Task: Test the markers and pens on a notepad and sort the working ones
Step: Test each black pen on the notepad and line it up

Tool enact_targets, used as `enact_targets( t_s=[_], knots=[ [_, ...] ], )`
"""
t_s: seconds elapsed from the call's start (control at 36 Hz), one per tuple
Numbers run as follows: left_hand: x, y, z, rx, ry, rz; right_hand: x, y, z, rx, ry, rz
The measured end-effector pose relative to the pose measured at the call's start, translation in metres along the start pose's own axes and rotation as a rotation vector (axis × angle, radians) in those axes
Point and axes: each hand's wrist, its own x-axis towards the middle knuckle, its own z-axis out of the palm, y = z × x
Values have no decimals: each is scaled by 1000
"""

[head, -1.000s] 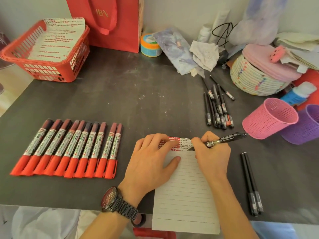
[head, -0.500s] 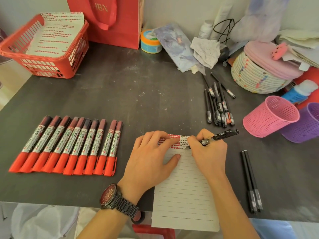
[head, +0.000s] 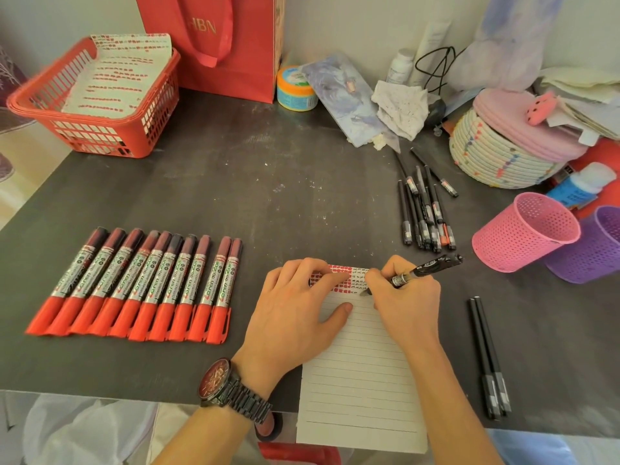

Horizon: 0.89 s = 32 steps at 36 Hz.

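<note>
My right grip (head: 406, 303) is closed round a black pen (head: 426, 268), pinched low on the barrel. The pen slants up toward the right of the frame, and its tip rests on the top strip of the notepad (head: 359, 380). My left grip (head: 295, 307) lies flat with fingers spread, pressing the upper left part of the notepad down and holding nothing. A dark wristwatch (head: 231, 384) sits on that wrist.

The notepad is at lower centre, its bottom end hanging over the near edge of the worktop (head: 268, 169). Its top lines carry rows of small red marks with small black marks to their right, where the pen tip touches. The lines below are blank.

At centre left I see a row of red-capped markers (head: 141, 286) lying side by side and touching, caps toward the bottom of the frame. Right of centre, above my right grip, a loose bundle of black pens (head: 424, 216) lies on the worktop. Two more black pens (head: 488, 357) lie together at lower right, well apart from the bundle.

A pink mesh cup (head: 523, 233) leans at the right edge, just beside a purple mesh cup (head: 597, 246). A red plastic basket (head: 100, 135) at upper left holds a sheet of paper (head: 117, 78) covered in red marks. A red paper bag (head: 214, 45) stands beside it at top centre, and a woven round basket (head: 496, 156) with a pink lid sits at upper right.
</note>
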Motion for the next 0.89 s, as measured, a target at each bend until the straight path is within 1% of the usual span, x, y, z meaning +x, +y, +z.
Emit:
enact_targets(
  t_s=[0.11, 0.19, 0.25, 0.31, 0.36, 0.53, 0.58, 0.67, 0.69, 0.75, 0.81, 0.89],
  knots=[
    [0, 1, 0, 2, -3, 2, 0, 0, 0, -1, -1, -3],
    [-1, 1, -2, -3, -1, 5, 0, -1, -1, 26, -35, -4],
    [-2, 2, -3, -16, -1, 18, -2, -1, -2, 124, -33, 6],
    [-3, 1, -4, -47, 9, 40, -4, -2, -6, 274, -24, 1],
    [-4, 1, -5, -91, 38, 73, -5, -3, -10, 367, -50, -13],
    [-3, -2, -1, -130, 108, 169, -7, -7, -13, 338, -270, -84],
    [-3, -4, 0, -121, 116, 180, -7, -8, -12, 313, -302, -94],
    [-2, -6, 1, -117, 101, 153, -7, -12, -13, 305, -300, -93],
    [-2, -6, 0, -112, 98, 140, -7, -13, -13, 335, -296, -93],
    [-2, -5, -1, -99, 99, 121, -7, -13, -15, 478, -277, -74],
    [-2, -5, -1, -102, 92, 100, -3, -12, -20, 662, -243, 20],
    [-1, -4, -2, -112, 87, 76, 3, -6, -32, 956, -268, 164]
  ],
)
